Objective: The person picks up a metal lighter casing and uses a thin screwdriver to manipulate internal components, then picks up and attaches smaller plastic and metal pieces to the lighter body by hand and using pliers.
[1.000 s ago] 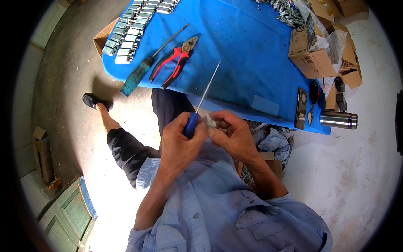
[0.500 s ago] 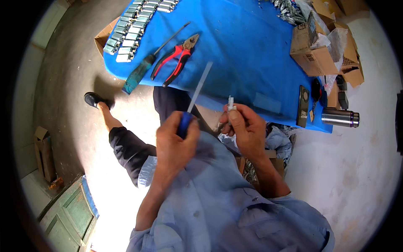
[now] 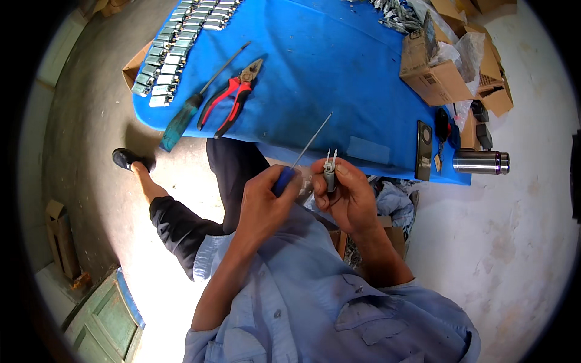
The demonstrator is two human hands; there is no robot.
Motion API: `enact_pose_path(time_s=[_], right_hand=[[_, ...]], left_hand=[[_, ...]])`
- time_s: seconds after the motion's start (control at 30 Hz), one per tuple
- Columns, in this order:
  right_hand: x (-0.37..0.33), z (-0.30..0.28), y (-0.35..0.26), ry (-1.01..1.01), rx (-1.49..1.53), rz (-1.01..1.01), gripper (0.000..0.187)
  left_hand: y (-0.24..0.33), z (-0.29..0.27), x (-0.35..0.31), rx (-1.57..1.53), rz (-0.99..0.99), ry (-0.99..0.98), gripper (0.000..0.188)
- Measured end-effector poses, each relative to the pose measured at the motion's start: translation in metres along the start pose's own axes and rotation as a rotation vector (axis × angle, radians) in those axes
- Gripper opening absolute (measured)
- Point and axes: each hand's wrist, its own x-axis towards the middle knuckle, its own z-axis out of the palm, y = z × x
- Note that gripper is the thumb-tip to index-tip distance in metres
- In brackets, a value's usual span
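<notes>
A small grey metal part [image 3: 330, 176] is held upright between the thumb and fingers of the right hand [image 3: 350, 196], in front of the body, with 2 thin prongs pointing away. A blue-handled screwdriver [image 3: 283, 181] is gripped in the closed left hand [image 3: 266, 199], its shaft slanted toward the blue surface [image 3: 296, 78], apart from the part. Compared with 1 second ago, the hands have been drawn slightly apart and the prongs have been exposed; the tool is thus judged not to be engaged at present. Beyond, red-and-black pliers [image 3: 240, 98] and a teal-handled screwdriver [image 3: 180, 122] are laid side by side, with metal pieces [image 3: 161, 97] lined up farther left. At the right, a steel flask [image 3: 481, 162] and a cardboard box [image 3: 442, 85] are placed.
</notes>
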Motion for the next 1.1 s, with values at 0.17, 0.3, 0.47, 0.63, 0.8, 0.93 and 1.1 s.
enact_pose_path(time_s=[0.17, 0.3, 0.47, 0.63, 0.8, 0.93, 1.1], right_hand=[[0.000, -0.009, 0.002, 0.089, -0.014, -0.002, 0.039], [0.004, -0.014, 0.009, 0.136, -0.075, 0.016, 0.036], [0.004, -0.019, 0.012, 0.159, -0.103, -0.002, 0.033], [0.006, -0.029, 0.014, 0.194, -0.091, -0.011, 0.030], [0.008, -0.034, 0.018, 0.194, -0.082, 0.009, 0.029], [0.009, -0.038, 0.020, 0.215, -0.106, 0.005, 0.032], [0.006, -0.048, 0.015, 0.317, 0.037, -0.029, 0.029]], left_hand=[[-0.009, 0.002, -0.004, -0.043, 0.050, 0.108, 0.012], [-0.012, -0.004, 0.001, -0.033, 0.016, 0.112, 0.008], [-0.025, 0.000, 0.006, 0.101, 0.215, 0.075, 0.011], [-0.003, -0.009, 0.004, 0.011, -0.019, 0.124, 0.019], [0.005, -0.018, 0.020, 0.041, 0.081, 0.294, 0.027], [-0.002, -0.020, 0.034, 0.202, 0.100, 0.302, 0.031], [-0.012, 0.001, 0.005, 0.381, 0.370, 0.037, 0.021]])
